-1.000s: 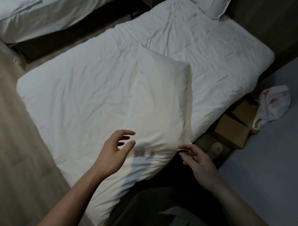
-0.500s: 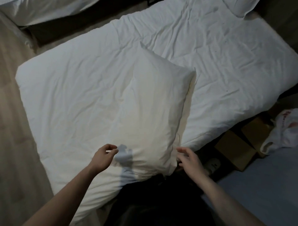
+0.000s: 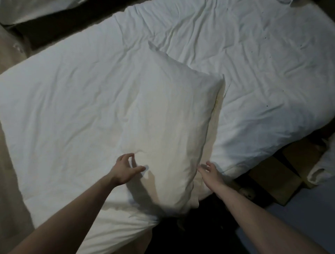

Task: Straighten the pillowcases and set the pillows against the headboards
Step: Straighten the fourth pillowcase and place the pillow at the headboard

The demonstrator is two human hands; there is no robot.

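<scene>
A white pillow (image 3: 168, 117) in a creased, slightly yellowed pillowcase lies lengthwise across the middle of the bed (image 3: 262, 81). My left hand (image 3: 126, 168) is over the pillow's near left part, fingers spread and loosely curved, holding nothing; it throws a shadow on the case. My right hand (image 3: 210, 170) reaches to the pillow's right edge near its front corner, fingers straight and touching the fabric. Only a corner of a second pillow (image 3: 286, 2) shows at the top edge. No headboard is in view.
A second bed (image 3: 36, 9) stands at the top left across a dark gap. Cardboard boxes (image 3: 272, 174) and a white plastic bag (image 3: 322, 170) sit on the floor to the right of the bed. Wooden floor (image 3: 10, 163) runs along the left.
Both hands have reached forward onto the pillow's near end. My left hand, curled at the fabric half a second ago, has spread its fingers. The view has closed in on the bed.
</scene>
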